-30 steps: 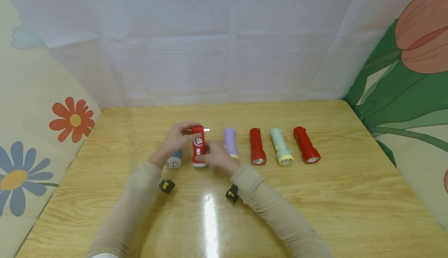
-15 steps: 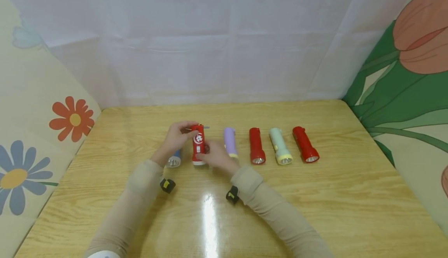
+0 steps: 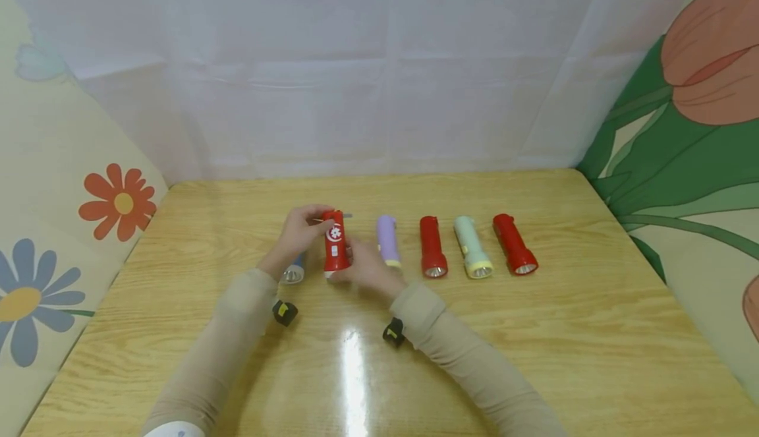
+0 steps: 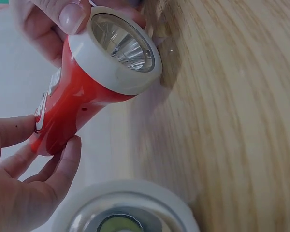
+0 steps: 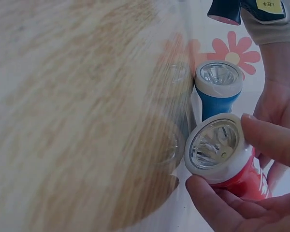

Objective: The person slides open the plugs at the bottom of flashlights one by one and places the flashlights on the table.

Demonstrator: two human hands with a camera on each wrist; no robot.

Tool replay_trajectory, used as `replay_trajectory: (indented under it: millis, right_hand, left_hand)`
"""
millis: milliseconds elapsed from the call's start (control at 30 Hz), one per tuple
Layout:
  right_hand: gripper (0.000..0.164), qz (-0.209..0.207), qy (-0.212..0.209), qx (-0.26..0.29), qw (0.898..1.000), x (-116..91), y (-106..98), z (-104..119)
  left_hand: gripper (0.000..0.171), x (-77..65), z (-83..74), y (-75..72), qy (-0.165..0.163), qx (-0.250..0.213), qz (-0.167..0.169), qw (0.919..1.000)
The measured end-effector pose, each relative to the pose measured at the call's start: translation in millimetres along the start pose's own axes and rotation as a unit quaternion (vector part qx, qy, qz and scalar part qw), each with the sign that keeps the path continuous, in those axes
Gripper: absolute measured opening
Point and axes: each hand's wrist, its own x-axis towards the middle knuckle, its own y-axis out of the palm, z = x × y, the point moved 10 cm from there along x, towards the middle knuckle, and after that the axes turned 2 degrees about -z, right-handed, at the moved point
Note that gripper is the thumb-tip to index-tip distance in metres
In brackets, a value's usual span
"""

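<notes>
In the head view, a red flashlight (image 3: 335,242) with a white rim and a white flower print is in both hands, lens end toward me. My left hand (image 3: 298,231) holds its tail end, thumb on the printed side and fingers underneath, as the left wrist view shows. My right hand (image 3: 369,264) pinches the lens end between thumb and fingers at the white rim (image 5: 229,170). A thin grey piece (image 3: 347,215) sticks out to the right near the tail. Left of it lies a blue flashlight (image 3: 294,271) with a white rim, partly hidden by my left hand.
To the right, a purple flashlight (image 3: 388,239), a red flashlight (image 3: 433,246), a mint flashlight (image 3: 472,246) with a yellow rim and another red flashlight (image 3: 514,244) lie in a row on the wooden table (image 3: 534,345). A white cloth (image 3: 379,94) hangs behind.
My right thumb has slid from the flashlight's red body down to its white rim. The grey piece beside the tail looks duller than before. Both hands keep their hold.
</notes>
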Motion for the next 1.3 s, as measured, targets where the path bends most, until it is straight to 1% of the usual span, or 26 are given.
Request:
replay_trajectory:
  millis: [133,233,333,400,533,633,733,867,1067,1133,1233,1300]
  right_hand:
    - [0.059,0.001,0.002,-0.007,1.0,-0.2,1.3,0.0]
    - [0.056,0.003,0.006,0.005,1.0,-0.6,3.0,-0.6]
    - [0.054,0.005,0.003,0.018,1.0,-0.9,4.6,-0.9]
    - [0.053,0.003,-0.005,0.017,1.0,-1.0,4.5,-0.7]
    - [0.05,0.001,-0.011,0.012,1.0,-2.0,4.5,-0.4]
    - [0.043,0.001,-0.006,0.014,1.0,-2.9,4.7,-1.3]
    - [0.034,-0.001,-0.002,0.013,1.0,-3.1,4.6,-2.1]
    - [0.028,-0.007,-0.001,0.01,1.0,-3.1,3.4,-2.4]
    - [0.027,-0.01,0.001,0.006,1.0,-2.7,1.4,-1.3]
    - [0.027,-0.01,0.004,0.006,1.0,-2.5,1.0,-1.6]
    - [0.027,-0.009,0.009,0.008,1.0,-2.0,0.5,-1.8]
    - [0.026,-0.008,0.014,0.009,1.0,-1.7,1.0,-2.8]
  left_hand:
    - [0.035,1.8,0.7,1.6,0.001,0.004,0.001,1.0]
    - [0.035,3.7,3.4,3.0,-0.006,0.006,0.001,1.0]
    - [0.036,5.5,7.0,4.7,-0.011,0.019,0.005,0.9997]
    - [0.038,6.0,9.7,6.4,-0.016,0.024,0.01,0.9995]
    - [0.041,6.1,15.2,8.8,-0.037,0.036,0.019,0.9985]
    - [0.043,5.7,17.2,9.6,-0.048,0.045,0.023,0.9976]
    - [0.045,5.5,16.9,10.7,-0.045,0.056,0.028,0.997]
    - [0.047,6.1,17.7,12.1,-0.043,0.061,0.034,0.9966]
    - [0.048,6.5,18.0,13.8,-0.041,0.061,0.043,0.9964]
    - [0.048,6.5,17.1,15.3,-0.035,0.062,0.049,0.9963]
    - [0.048,6.1,16.2,17.4,-0.025,0.07,0.058,0.9955]
    - [0.049,5.7,17.1,18.5,-0.027,0.077,0.061,0.9948]
